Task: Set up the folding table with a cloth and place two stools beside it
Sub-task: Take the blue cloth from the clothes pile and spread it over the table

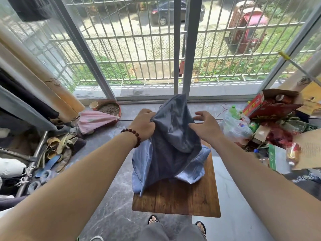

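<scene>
Head view: fingers (149, 113) of the left hand (143, 126) are curled tight into a bunched fold of the blue cloth (173, 146), with the fingertips buried in fabric. The right hand (207, 126) lies spread and relaxed against the cloth's right edge, touching it without gripping. The cloth stands in a peak, and its lower folds rest on the wooden counter (182, 200), hiding the far end; the legs are out of sight. A bead bracelet (132, 136) circles the left wrist.

far end of table (175, 200) hidden under cloth (170, 136), bottle (293, 154) blurred
</scene>
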